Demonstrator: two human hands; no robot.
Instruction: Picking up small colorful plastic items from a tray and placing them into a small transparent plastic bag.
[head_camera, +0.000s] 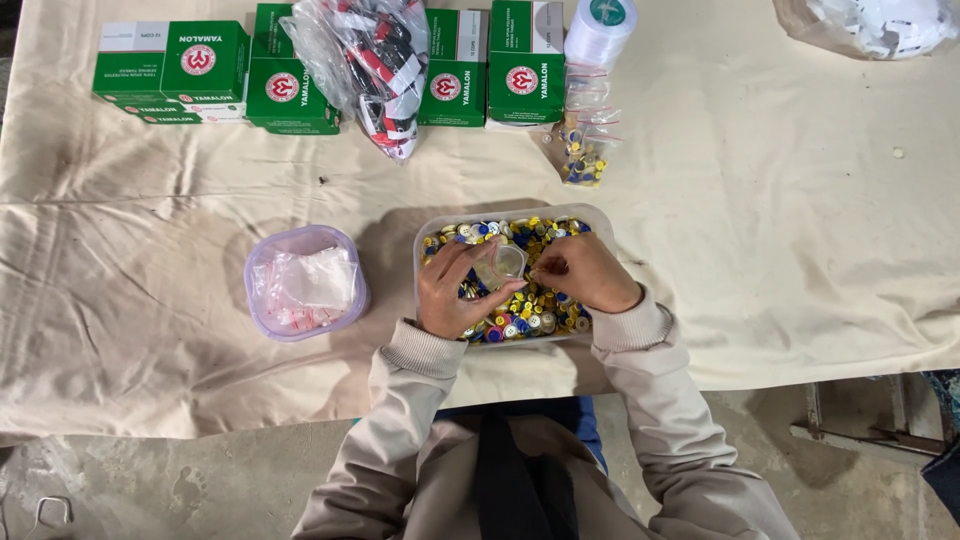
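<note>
1. Your left hand holds a small clear bag over the tray, thumb and fingers closed on its edge.
2. Your right hand is curled with its fingertips pinched together just beside the bag's mouth; whether a button sits between them is too small to tell.
3. Both hands hover over a clear rectangular tray filled with small buttons in yellow, blue, white and silver, set on the near middle of the table, which is covered by a cream cloth.
4. To the left of the tray stands a round, pale purple tub holding a stack of empty clear bags.
5. Along the far edge sit green and white boxes, with a plastic bag of red, black and white items lying across them.
6. To the right of the boxes stands a spool of pale thread, and nearer to you lie small filled button bags.
7. A white-filled plastic bag lies at the far right corner.
</note>
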